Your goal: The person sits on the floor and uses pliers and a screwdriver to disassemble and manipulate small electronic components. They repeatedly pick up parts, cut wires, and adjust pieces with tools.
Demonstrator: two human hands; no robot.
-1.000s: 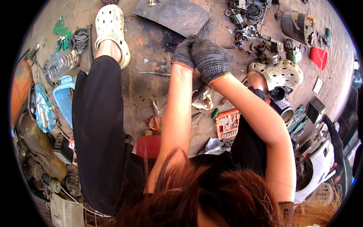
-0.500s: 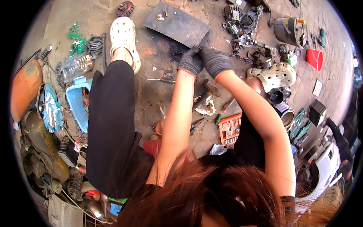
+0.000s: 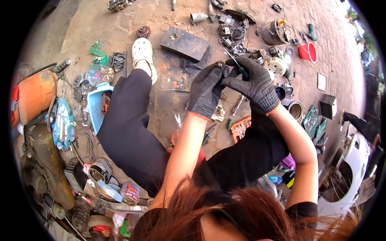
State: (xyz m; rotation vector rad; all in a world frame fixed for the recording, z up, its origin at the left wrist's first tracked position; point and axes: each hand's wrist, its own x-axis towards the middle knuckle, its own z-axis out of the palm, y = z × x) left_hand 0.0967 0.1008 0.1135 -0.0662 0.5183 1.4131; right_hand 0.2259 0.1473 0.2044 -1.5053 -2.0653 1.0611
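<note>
Both my hands wear dark knit gloves with orange cuffs and meet in front of me above the ground. My left hand [image 3: 206, 89] pinches a small metal part [image 3: 220, 64] at its fingertips. My right hand [image 3: 254, 82] grips a screwdriver with a green handle [image 3: 242, 72], its thin shaft [image 3: 230, 55] pointing up and left past the part. My legs in black trousers [image 3: 128, 120] spread to either side, and my left foot wears a white clog [image 3: 142, 54].
A dark flat metal plate [image 3: 185, 43] lies on the ground beyond my hands. Engine parts and scrap [image 3: 241, 30] spread at the top, a red bucket [image 3: 308, 52] at the right. An orange tool case [image 3: 240, 127], a light blue tray [image 3: 94, 105] and tins [image 3: 100, 170] surround my legs.
The view has tilted so the ground scene slid down and right. My hands stay together, with the right hand now turned to show the screwdriver.
</note>
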